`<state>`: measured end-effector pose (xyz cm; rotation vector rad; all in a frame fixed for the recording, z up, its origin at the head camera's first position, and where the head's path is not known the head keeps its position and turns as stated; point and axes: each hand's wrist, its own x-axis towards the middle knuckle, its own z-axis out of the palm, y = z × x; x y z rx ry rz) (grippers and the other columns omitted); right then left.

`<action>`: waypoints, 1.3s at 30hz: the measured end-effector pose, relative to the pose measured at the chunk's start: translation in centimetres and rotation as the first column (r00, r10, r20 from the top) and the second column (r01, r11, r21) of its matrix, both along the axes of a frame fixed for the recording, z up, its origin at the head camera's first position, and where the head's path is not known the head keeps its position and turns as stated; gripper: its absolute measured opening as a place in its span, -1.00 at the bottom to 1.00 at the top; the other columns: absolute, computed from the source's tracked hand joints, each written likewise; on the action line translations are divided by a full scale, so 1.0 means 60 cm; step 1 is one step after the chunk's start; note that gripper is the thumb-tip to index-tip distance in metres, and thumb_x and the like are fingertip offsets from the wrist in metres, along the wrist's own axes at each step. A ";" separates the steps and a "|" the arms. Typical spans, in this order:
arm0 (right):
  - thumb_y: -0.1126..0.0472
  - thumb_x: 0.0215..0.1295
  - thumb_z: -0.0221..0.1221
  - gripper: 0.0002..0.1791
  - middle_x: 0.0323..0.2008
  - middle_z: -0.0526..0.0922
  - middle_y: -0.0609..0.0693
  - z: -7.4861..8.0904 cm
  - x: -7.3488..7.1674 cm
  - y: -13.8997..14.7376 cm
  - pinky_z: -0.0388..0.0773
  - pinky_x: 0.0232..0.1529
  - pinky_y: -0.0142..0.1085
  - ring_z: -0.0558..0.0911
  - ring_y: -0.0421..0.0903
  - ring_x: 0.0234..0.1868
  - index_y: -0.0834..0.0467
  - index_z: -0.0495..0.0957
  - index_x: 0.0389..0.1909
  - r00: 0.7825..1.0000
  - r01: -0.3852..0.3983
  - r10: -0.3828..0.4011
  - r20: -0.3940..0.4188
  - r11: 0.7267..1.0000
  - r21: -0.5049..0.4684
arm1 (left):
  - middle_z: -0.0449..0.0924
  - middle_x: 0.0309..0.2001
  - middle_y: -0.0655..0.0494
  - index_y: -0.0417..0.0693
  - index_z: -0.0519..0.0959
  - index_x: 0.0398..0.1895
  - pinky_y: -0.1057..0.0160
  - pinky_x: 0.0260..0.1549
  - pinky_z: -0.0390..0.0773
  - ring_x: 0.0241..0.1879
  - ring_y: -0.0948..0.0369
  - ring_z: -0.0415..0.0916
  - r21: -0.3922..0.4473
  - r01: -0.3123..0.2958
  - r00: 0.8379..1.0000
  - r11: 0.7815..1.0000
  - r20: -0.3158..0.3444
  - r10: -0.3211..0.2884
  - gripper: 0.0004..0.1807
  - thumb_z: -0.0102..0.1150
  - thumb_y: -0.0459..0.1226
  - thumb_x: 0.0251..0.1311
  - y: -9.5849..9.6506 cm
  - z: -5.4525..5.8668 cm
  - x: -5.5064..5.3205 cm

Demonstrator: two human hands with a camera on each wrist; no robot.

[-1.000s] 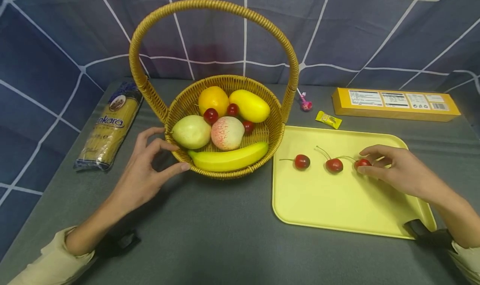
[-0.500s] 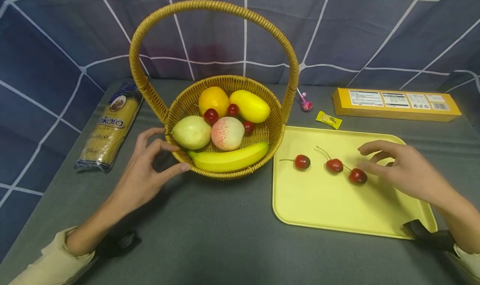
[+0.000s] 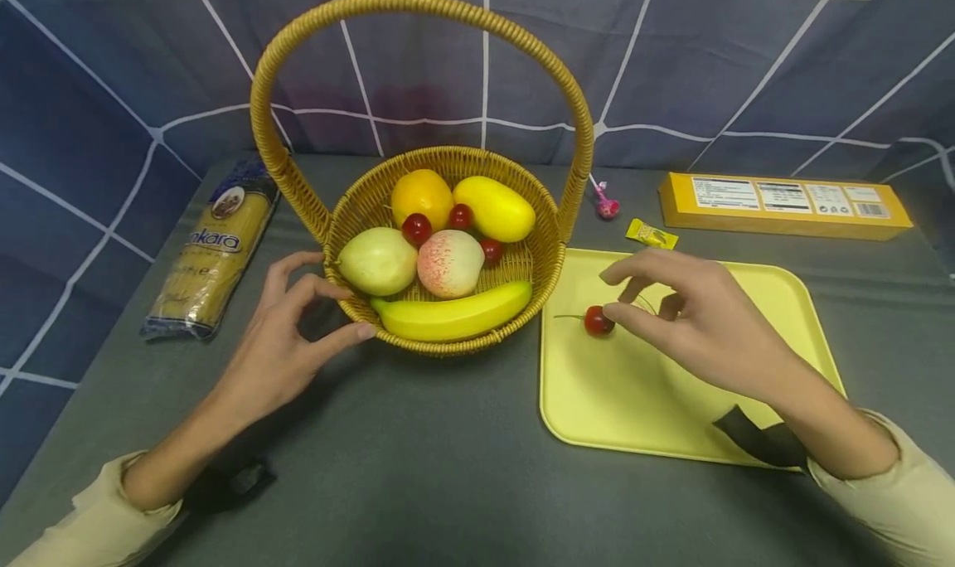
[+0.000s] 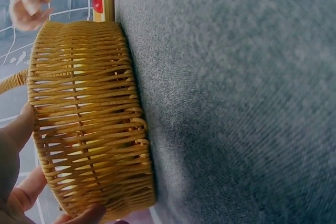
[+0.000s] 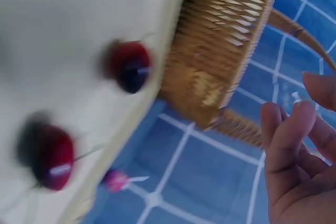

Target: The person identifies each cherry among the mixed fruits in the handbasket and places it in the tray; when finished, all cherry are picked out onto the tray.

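Note:
In the head view, my left hand (image 3: 287,335) holds the front left rim of the wicker basket (image 3: 440,350), thumb and fingers spread along it. Inside lie a banana (image 3: 451,312), a peach (image 3: 450,264), a pale green pear-like fruit (image 3: 378,262), an orange (image 3: 421,196), a yellow mango (image 3: 494,209) and three small red balls. My right hand (image 3: 701,318) hovers over the yellow tray (image 3: 597,418), fingers loosely bent with nothing between them. One cherry (image 3: 598,321) shows by its thumb; the hand hides the others. The right wrist view shows another cherry (image 5: 55,157) on the tray.
A pasta packet (image 3: 212,256) lies left of the basket. Behind the tray are a lollipop (image 3: 608,209), a yellow wrapped candy (image 3: 652,234) and a long yellow-orange box (image 3: 783,205). The basket's tall handle (image 3: 418,3) arches over the fruit.
My right hand pinched the rightmost cherry, let it go on the tray nearer the front, then moved left over the cherries. The left hand stays at the basket.

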<state>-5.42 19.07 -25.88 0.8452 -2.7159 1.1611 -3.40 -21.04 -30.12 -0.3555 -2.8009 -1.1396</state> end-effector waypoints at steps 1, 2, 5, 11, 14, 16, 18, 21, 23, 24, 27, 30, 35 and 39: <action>0.39 0.12 0.39 -0.68 -0.18 0.67 -0.18 0.006 -0.005 -0.011 0.56 -0.50 -0.46 0.61 -0.29 -0.29 0.08 0.66 -0.10 1.000 -0.016 0.016 -0.016 1.000 -0.010 | 0.07 0.40 -0.15 -0.16 0.54 -0.13 -0.24 0.08 0.42 0.15 -0.14 0.32 0.000 0.002 1.000 1.000 -0.003 -0.002 -0.61 0.51 -0.23 0.05 0.000 0.000 0.000; 0.38 0.12 0.39 -0.69 -0.18 0.67 -0.18 0.011 -0.010 -0.022 0.55 -0.51 -0.45 0.60 -0.29 -0.28 0.09 0.66 -0.10 0.999 -0.030 0.029 -0.029 0.999 -0.016 | 0.07 0.40 -0.15 -0.16 0.54 -0.13 -0.23 0.08 0.42 0.15 -0.13 0.32 -0.001 0.006 1.000 1.000 -0.005 -0.006 -0.61 0.51 -0.24 0.05 -0.001 0.000 0.000; 0.38 0.17 0.35 -0.70 -0.16 0.66 -0.17 0.021 -0.024 -0.052 0.59 -0.51 -0.40 0.58 -0.27 -0.22 0.11 0.65 -0.07 0.997 -0.076 0.076 0.004 0.995 -0.072 | 0.07 0.40 -0.14 -0.16 0.54 -0.14 -0.23 0.10 0.43 0.16 -0.12 0.31 0.003 0.015 1.000 1.000 -0.010 -0.015 -0.62 0.51 -0.24 0.05 -0.001 -0.001 -0.001; 0.35 0.23 0.30 -0.68 -0.09 0.64 -0.05 0.012 -0.059 -0.108 0.65 -0.33 -0.25 0.62 -0.12 -0.14 0.19 0.61 0.02 0.992 -0.115 0.119 0.052 0.991 -0.074 | 0.07 0.40 -0.15 -0.17 0.54 -0.15 -0.24 0.11 0.43 0.19 -0.12 0.28 0.008 0.020 1.000 1.000 -0.013 -0.020 -0.62 0.51 -0.25 0.04 -0.001 -0.001 -0.003; 0.35 0.25 0.26 -0.64 0.01 0.63 0.05 0.005 -0.085 -0.133 0.58 -0.04 -0.13 0.62 -0.01 -0.05 0.23 0.57 0.09 0.988 -0.128 0.124 0.091 0.991 0.036 | 0.07 0.40 -0.16 -0.17 0.53 -0.15 -0.23 0.10 0.43 0.17 -0.12 0.30 0.006 0.014 1.000 1.000 -0.007 -0.014 -0.61 0.51 -0.25 0.04 -0.001 0.000 -0.002; 0.37 0.25 0.23 -0.58 0.07 0.60 0.11 0.001 -0.102 -0.147 0.55 0.04 -0.09 0.63 0.01 -0.05 0.25 0.53 0.15 0.981 -0.149 0.134 0.144 0.983 0.103 | 0.07 0.39 -0.15 -0.16 0.53 -0.15 -0.22 0.09 0.43 0.16 -0.11 0.31 0.003 0.007 1.000 1.000 -0.001 -0.007 -0.61 0.51 -0.24 0.04 -0.001 0.000 -0.001; 0.41 0.24 0.19 -0.54 0.10 0.59 0.13 -0.003 -0.115 -0.159 0.54 0.04 -0.10 0.63 0.01 -0.06 0.25 0.50 0.20 0.972 -0.177 0.146 0.182 0.970 0.165 | 0.07 0.40 -0.15 -0.15 0.54 -0.14 -0.22 0.09 0.43 0.16 -0.11 0.31 0.001 0.001 1.000 1.000 0.005 -0.001 -0.61 0.51 -0.22 0.04 -0.001 0.000 0.000; 0.46 0.19 0.13 -0.47 0.05 0.61 0.09 -0.010 -0.130 -0.176 0.52 -0.01 -0.14 0.59 0.00 -0.10 0.19 0.49 0.23 0.968 -0.191 0.141 0.209 0.951 0.243 | 0.06 0.40 -0.13 -0.14 0.54 -0.13 -0.23 0.09 0.42 0.17 -0.11 0.31 -0.001 -0.004 1.000 1.000 0.010 0.004 -0.60 0.51 -0.21 0.05 -0.002 0.001 0.001; 0.48 0.17 0.10 -0.45 -0.03 0.63 0.05 -0.014 -0.135 -0.187 0.49 -0.04 -0.14 0.55 0.02 -0.12 0.12 0.50 0.22 0.970 -0.188 0.129 0.208 0.937 0.294 | 0.06 0.40 -0.13 -0.14 0.54 -0.14 -0.24 0.09 0.42 0.17 -0.11 0.31 0.001 -0.004 1.000 1.000 0.010 0.004 -0.60 0.51 -0.20 0.05 -0.003 0.001 0.001; 0.48 0.17 0.09 -0.44 -0.03 0.62 0.03 -0.017 -0.138 -0.193 0.49 -0.02 -0.13 0.53 0.02 -0.11 0.10 0.50 0.23 0.971 -0.182 0.117 0.209 0.929 0.324 | 0.06 0.40 -0.13 -0.13 0.54 -0.14 -0.24 0.09 0.42 0.17 -0.11 0.31 0.002 -0.004 1.000 1.000 0.009 0.004 -0.61 0.51 -0.21 0.04 -0.003 0.001 0.000; 0.47 0.21 0.08 -0.43 0.01 0.60 0.02 -0.021 -0.144 -0.206 0.47 0.07 -0.09 0.51 0.04 -0.08 0.07 0.46 0.25 0.971 -0.174 0.091 0.220 0.901 0.396 | 0.06 0.40 -0.13 -0.13 0.54 -0.14 -0.23 0.07 0.41 0.17 -0.12 0.30 -0.002 -0.002 1.000 1.000 0.011 0.002 -0.61 0.51 -0.20 0.05 -0.003 0.002 0.000; 0.45 0.23 0.08 -0.44 0.10 0.58 0.04 -0.024 -0.150 -0.211 0.44 0.18 -0.07 0.52 0.05 -0.02 0.11 0.41 0.28 0.969 -0.170 0.070 0.235 0.881 0.442 | 0.05 0.40 -0.13 -0.13 0.54 -0.13 -0.22 0.06 0.40 0.16 -0.13 0.30 -0.004 0.001 1.000 1.000 0.019 -0.001 -0.61 0.50 -0.20 0.06 -0.002 0.002 -0.001; 0.45 0.20 0.11 -0.59 -0.09 0.60 0.07 -0.026 -0.155 -0.208 0.48 0.03 -0.11 0.51 0.04 -0.10 0.14 0.44 0.08 0.967 -0.165 0.056 0.249 0.882 0.441 | 0.04 0.41 -0.13 -0.14 0.53 -0.12 -0.23 0.08 0.40 0.18 -0.13 0.28 0.001 0.010 1.000 1.000 0.024 -0.010 -0.60 0.50 -0.20 0.07 -0.001 0.003 -0.002; 0.44 0.20 0.14 -0.62 -0.17 0.59 0.07 -0.028 -0.153 -0.207 0.48 -0.06 -0.14 0.49 0.04 -0.16 0.13 0.43 0.03 0.970 -0.152 0.049 0.237 0.885 0.441 | 0.04 0.41 -0.14 -0.14 0.53 -0.12 -0.25 0.09 0.40 0.19 -0.13 0.28 0.005 0.012 1.000 1.000 0.023 -0.012 -0.61 0.50 -0.22 0.06 -0.001 0.003 -0.001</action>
